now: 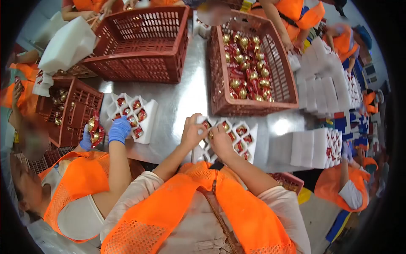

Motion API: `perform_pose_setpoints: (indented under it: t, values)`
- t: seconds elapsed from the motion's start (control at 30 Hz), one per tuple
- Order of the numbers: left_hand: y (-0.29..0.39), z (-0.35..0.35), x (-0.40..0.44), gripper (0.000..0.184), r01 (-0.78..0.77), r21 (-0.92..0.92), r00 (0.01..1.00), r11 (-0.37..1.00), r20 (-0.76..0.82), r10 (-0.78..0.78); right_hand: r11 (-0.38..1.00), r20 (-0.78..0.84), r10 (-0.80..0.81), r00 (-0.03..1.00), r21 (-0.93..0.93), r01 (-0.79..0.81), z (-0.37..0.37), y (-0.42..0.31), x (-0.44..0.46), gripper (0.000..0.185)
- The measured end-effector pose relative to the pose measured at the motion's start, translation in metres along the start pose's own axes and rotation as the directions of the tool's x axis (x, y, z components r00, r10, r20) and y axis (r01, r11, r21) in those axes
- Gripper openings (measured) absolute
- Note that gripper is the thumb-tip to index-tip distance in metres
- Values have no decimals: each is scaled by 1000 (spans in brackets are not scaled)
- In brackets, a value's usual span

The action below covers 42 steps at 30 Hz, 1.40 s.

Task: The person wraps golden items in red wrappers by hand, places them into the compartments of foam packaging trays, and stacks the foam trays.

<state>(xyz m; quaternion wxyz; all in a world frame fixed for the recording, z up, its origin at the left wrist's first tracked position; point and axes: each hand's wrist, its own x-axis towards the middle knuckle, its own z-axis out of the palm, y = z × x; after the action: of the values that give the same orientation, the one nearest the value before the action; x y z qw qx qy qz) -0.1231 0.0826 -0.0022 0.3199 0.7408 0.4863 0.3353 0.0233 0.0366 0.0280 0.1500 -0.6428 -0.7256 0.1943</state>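
Observation:
In front of me on the metal table lies a white foam tray [252,151] with cells, several of them holding red-and-gold wrapped balls [241,130]. My left hand [193,132] is at the tray's left side, its fingers closed near a wrapped ball; what they grip is hidden. Over a cell beside it, my right hand [221,143] pinches a small wrapped ball [210,135], mostly covered by the fingers. A few cells under and between my hands show no ball.
A red crate [270,108] of wrapped balls stands ahead, another red crate [135,72] at left. A co-worker's blue-gloved hand [120,129] works over another foam tray [149,120]. White foam stacks [308,146] stand at right.

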Motion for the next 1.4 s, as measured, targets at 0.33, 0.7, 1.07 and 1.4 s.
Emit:
perform_pose_setpoints:
  t: [0.33, 0.7, 1.07, 1.4]
  values:
    - [2, 0, 1, 5, 37, 38, 999, 999, 4, -37, 990, 9, -122, 992, -73, 123, -12, -12, 2, 12]
    - [6, -3, -2, 8, 8, -5, 1000, 1000, -1, -8, 988, -10, -151, 989, -17, 151, 2, 0, 8, 11]
    - [43, 20, 9, 70, -267, 542, 934, 797, 349, 75, 899, 76, 153, 985, -425, -107, -225, 137, 191, 18]
    - [39, 5, 11, 53, -249, 306, 959, 919, 211, 190, 493, 371, -106, 923, -786, 373, -180, 170, 190, 27]
